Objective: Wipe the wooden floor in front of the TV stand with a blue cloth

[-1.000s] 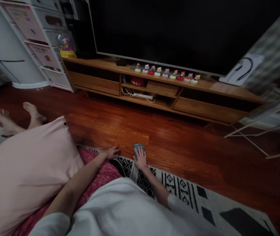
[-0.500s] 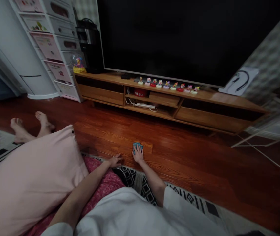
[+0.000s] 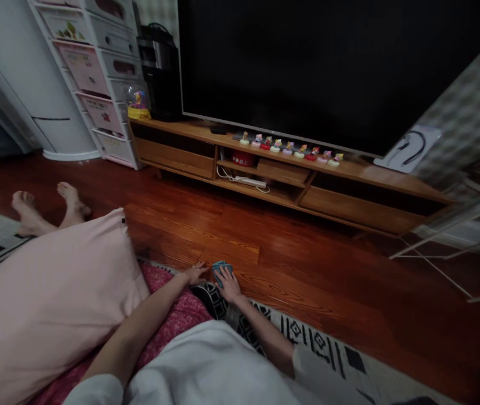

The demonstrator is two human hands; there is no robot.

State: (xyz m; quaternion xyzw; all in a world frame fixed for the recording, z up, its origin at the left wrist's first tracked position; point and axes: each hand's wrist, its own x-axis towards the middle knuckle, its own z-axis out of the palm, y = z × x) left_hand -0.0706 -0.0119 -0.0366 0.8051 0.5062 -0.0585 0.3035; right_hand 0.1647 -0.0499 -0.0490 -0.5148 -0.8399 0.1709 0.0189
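Note:
My right hand (image 3: 228,284) lies over a folded blue cloth (image 3: 219,269), pressing it against the reddish-brown wooden floor (image 3: 290,253) near the rug's edge. The cloth shows beyond and to the left of the fingers. Just left of it, my left hand (image 3: 196,273) rests on the floor with its fingers stretched out and nothing in them. A small gap separates that hand from the cloth.
A pink pillow (image 3: 66,281) lies across my lap to the left. Ahead stands a low wooden TV cabinet (image 3: 260,197) with several small figurines (image 3: 288,148) along its top. A patterned rug (image 3: 319,340) lies under me; a white metal rack (image 3: 438,256) stands at right.
My right hand has drawn the blue cloth back toward me and to the left, closer to my left hand. The left hand has hardly moved. The view has shifted slightly.

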